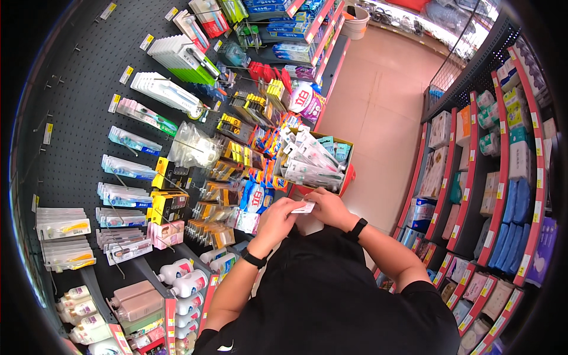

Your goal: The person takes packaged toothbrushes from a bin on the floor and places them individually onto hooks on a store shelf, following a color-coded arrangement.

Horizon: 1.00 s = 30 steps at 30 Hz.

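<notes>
A small white card is held between the pinched fingers of the left hand and the right hand, close before a black shirt, near a carton filled with packaged goods.

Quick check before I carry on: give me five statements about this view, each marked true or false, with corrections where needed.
1. The left hand and right hand meet at a small pale item. True.
2. Only one wrist wears a band. False: there is a black band on the left wrist and another on the right wrist.
3. The open container just beyond the hands is empty. False: the container holds many white packets.
4. Packets hang in rows from the dark pegboard on the left. True.
5. A bucket stands at the picture's lower edge. False: the pale bucket is near the top.
</notes>
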### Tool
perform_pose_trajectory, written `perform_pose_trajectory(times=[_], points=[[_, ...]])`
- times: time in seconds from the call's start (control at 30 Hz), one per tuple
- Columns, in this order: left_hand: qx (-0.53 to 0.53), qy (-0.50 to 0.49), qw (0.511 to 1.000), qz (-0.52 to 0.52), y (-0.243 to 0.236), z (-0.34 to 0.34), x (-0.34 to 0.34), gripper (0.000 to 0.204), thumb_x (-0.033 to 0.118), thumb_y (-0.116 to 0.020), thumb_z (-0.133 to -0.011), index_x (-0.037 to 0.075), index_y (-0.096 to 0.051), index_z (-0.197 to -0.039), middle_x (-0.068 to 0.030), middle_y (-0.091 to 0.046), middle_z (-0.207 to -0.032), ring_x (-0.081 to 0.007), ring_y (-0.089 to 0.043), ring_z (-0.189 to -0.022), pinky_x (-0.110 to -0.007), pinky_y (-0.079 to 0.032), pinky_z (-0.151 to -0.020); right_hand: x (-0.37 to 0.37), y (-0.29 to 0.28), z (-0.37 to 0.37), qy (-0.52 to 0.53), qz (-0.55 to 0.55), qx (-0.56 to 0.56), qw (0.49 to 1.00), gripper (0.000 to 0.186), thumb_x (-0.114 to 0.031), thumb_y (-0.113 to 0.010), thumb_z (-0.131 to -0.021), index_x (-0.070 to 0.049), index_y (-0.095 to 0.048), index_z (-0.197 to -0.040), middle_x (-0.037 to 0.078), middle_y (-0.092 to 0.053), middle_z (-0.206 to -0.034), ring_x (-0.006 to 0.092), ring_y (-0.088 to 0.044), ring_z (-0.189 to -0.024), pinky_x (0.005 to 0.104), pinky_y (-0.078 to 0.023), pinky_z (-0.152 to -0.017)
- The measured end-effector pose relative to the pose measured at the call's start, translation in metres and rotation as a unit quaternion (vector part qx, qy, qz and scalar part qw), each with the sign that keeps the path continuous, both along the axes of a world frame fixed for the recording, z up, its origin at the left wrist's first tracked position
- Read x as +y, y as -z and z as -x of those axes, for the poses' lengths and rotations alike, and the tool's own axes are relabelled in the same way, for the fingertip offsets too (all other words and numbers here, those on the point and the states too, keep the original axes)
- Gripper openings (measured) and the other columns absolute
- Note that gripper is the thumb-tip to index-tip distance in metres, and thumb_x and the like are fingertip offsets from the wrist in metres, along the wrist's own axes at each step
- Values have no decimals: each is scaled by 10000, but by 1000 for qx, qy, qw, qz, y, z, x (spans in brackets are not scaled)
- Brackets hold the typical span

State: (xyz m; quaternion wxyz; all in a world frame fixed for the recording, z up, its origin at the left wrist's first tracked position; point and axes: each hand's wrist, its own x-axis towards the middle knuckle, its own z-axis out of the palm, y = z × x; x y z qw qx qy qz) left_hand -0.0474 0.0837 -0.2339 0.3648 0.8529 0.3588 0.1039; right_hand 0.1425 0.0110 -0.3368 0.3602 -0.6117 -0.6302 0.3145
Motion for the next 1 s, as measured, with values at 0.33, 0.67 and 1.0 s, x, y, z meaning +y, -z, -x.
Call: perform_pose_trajectory(times=[0.33,0.67,1.0], points=[[19,-6,1000,-1,68,-19,17,323,40,-604,-905,137,-734,-1185,-110,-724,-1142,-348,-684,-1015,-430,-553,-842,4,40,-6,95,37,24,995,317,-62,-637,-853,-56,-686,-1167,179,-684,-1116,404,-664,-1027,464,-551,-880],[65,-4,998,26,94,-55,38,283,103,-573,-942,118,-736,-1174,-150,-737,-1094,-375,-684,-1019,-440,-544,-871,11,65,-11,139,21,17,990,339,-75,-628,-880,-23,-638,-1215,238,-701,-1061,424,-675,-1000,471,-545,-879],[48,34,998,6,116,-69,57,227,189,-583,-953,149,-732,-1119,-149,-734,-988,-388,-685,-934,-503,-540,-782,18,28,-33,139,98,64,983,360,-179,-703,-881,-40,-681,-1212,233,-719,-992,413,-701,-907,455,-556,-797]])
